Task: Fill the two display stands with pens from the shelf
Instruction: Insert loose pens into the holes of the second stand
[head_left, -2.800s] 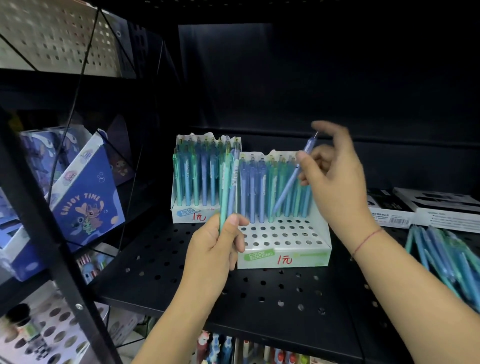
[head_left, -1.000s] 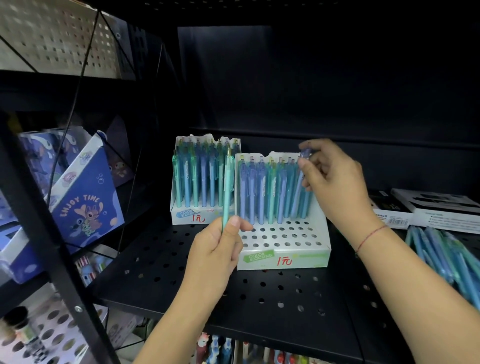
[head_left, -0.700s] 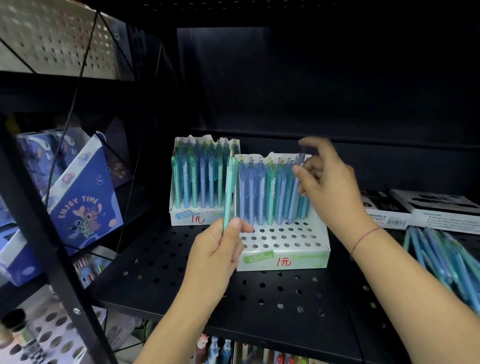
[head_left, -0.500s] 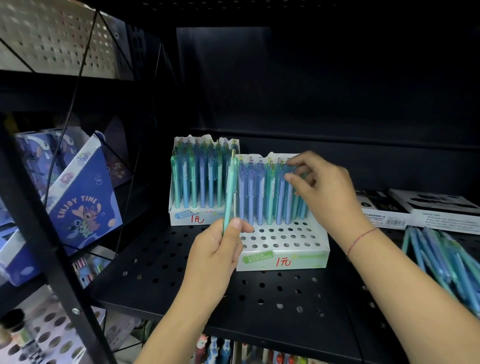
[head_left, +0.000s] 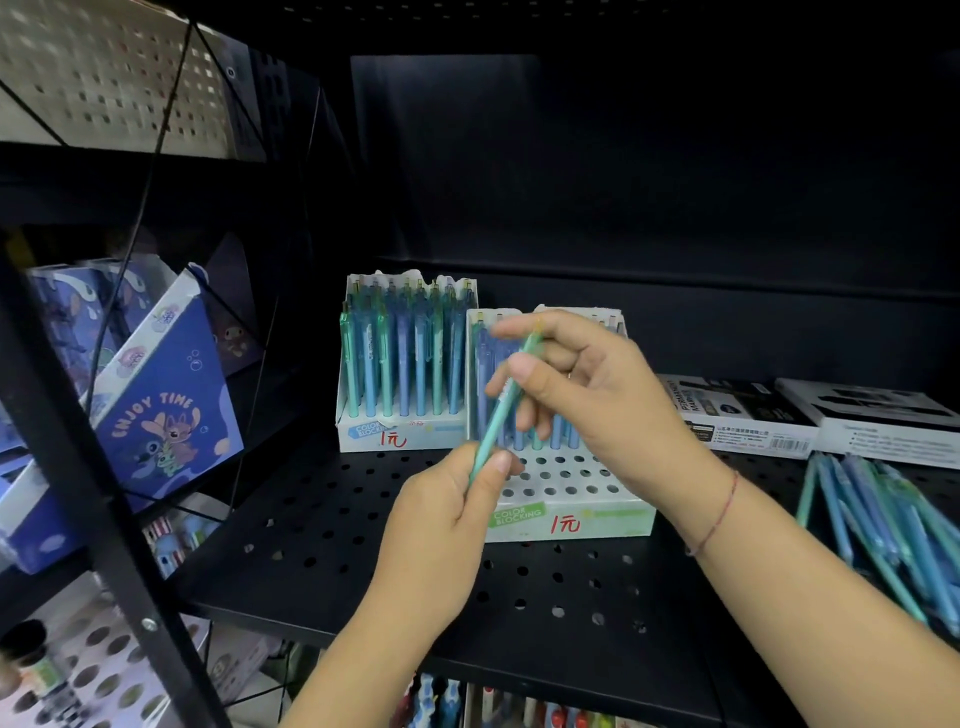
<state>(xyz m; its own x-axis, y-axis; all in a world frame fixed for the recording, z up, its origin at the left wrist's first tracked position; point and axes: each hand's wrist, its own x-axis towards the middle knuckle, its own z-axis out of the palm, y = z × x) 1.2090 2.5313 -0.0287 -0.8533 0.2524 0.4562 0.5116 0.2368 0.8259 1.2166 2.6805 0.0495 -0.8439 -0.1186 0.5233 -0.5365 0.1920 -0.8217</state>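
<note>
Shelf (head_left: 363, 561): loose pens (head_left: 883, 525) rightward; right hand (head_left: 597, 384), teal pen (head_left: 501, 405) before nearer stand (head_left: 571, 499).

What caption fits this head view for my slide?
Left hand and right hand grip one teal pen before the part-filled near stand; loose pens lie on the shelf.

Head view: from the person's head, facing forward and down into the black shelf (head_left: 322, 530)
Nearness: close (wide-angle lens)
</note>
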